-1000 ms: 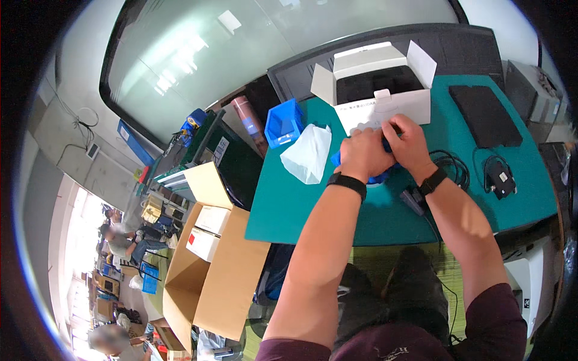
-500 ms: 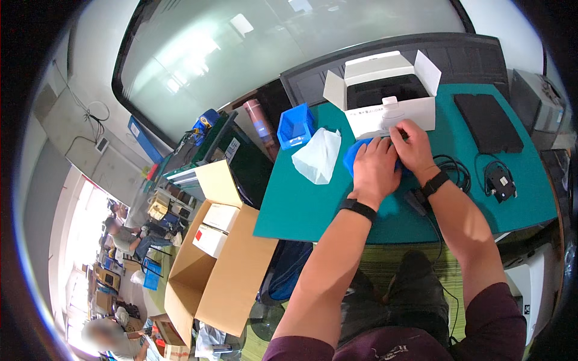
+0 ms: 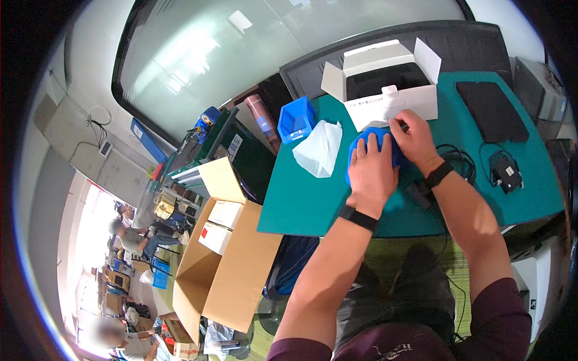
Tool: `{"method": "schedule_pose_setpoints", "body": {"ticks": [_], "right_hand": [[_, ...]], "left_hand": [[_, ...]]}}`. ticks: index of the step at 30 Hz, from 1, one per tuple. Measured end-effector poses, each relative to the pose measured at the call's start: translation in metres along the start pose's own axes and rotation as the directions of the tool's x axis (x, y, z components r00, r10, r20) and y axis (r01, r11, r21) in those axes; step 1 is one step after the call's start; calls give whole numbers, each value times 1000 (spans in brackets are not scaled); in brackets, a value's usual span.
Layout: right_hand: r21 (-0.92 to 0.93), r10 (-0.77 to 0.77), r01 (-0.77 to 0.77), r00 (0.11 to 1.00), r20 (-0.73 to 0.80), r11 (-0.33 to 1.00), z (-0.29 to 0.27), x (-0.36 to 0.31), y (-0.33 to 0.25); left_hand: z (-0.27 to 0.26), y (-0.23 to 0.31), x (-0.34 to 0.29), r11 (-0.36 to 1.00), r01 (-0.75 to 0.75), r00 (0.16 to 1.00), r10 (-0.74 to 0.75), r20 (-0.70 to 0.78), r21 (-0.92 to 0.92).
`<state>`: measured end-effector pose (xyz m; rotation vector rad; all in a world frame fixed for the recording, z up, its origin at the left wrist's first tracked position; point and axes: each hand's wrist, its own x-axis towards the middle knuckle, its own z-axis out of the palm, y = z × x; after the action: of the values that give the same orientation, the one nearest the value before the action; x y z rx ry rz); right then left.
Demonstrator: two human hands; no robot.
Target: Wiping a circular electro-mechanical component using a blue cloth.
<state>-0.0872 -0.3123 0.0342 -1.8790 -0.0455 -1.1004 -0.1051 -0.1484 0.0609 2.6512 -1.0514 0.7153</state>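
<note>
My left hand [image 3: 371,169] lies over a blue rounded object [image 3: 355,144] on the green-topped table, fingers spread and bent over its top. Most of the object is under that hand, so I cannot tell its kind. At its right side, my right hand [image 3: 415,139] is closed in a pinch, thumb and forefinger together. Whatever it pinches, if anything, is too small to make out. Just beyond both hands stands an open white carton [image 3: 394,112] with a dark insert. A black cable [image 3: 460,161] lies coiled beside my right wrist.
Left of my hands are a white plastic bag [image 3: 319,150] and a blue bin [image 3: 296,120]. To the right lie a black flat panel [image 3: 490,111] and a black adapter [image 3: 507,171] with its cord. An open cardboard box [image 3: 244,265] stands left of the table [image 3: 295,207]. Other people sit far left.
My left fingers have spread wider, and more of the blue object shows beyond them. The right hand remains pinched beside it. The whole view has shifted slightly.
</note>
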Motion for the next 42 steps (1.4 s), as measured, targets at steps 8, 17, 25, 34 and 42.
{"method": "schedule_pose_setpoints", "body": {"ticks": [8,17,25,34,42], "right_hand": [[-104,-26,25,1000,-15,994,4,1,6],[-51,82,-82,997,8,995,3,4,18],[-95,81,-81,997,-7,992,3,3,22],[42,167,-170,984,68,985,-2,6,18],[78,150,-154,987,57,985,2,5,39]], "left_hand": [[-8,-11,43,999,-7,957,21,289,-51],[9,-8,87,973,222,822,-155,548,-59],[10,-2,85,979,206,827,-178,534,6],[20,-17,31,972,-194,977,204,61,-135],[-8,-23,-2,931,-208,975,222,13,-301]]}}
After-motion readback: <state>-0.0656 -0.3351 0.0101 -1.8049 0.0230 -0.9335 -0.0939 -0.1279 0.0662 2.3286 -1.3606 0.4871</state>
